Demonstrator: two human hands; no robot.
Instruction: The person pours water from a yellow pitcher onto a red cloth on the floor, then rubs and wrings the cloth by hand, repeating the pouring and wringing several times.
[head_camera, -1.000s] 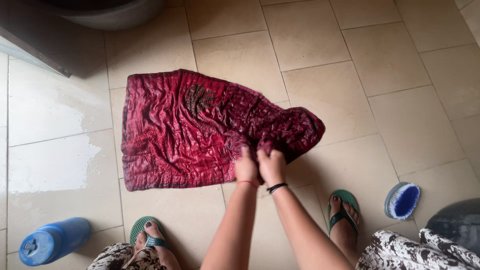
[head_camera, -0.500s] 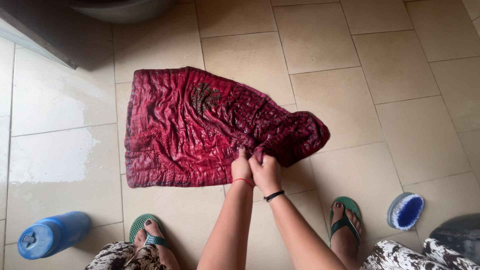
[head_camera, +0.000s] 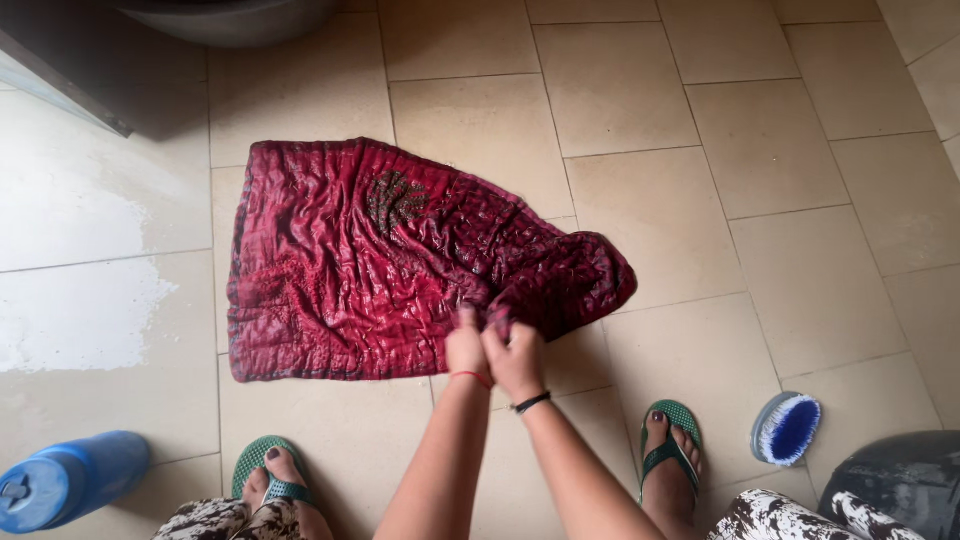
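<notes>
I look down on a dark red, wrinkled, wet-looking cloth (head_camera: 380, 265) spread on the beige tiled floor (head_camera: 700, 200), with my 2 hands meeting at its near edge. My left hand (head_camera: 466, 348), with a thin red band at the wrist, and my right hand (head_camera: 517, 360), with a black band, sit knuckle to knuckle, and the fingers of both are pressed together, pinching a bunched fold of the fabric between them.

As I judge it, the work on the cloth is partway along. The left 2 thirds lie flat and smoothed against the tiles, edges fairly square. The right end is not yet dealt with: it is gathered into a rumpled, rounded lump that curls over itself just beyond my hands.

The fabric has a sheen and fine creases all over, and a small dark embroidered motif (head_camera: 396, 198) sits near its far edge.

Around it: a blue and white scrubbing brush (head_camera: 786, 428) lies on the floor to the right, near my right foot in a green flip-flop (head_camera: 668, 447). A blue plastic bottle (head_camera: 62, 482) lies on its side at the lower left, well apart from the cloth. A pale damp patch (head_camera: 80, 320) marks the tiles at the left.
</notes>
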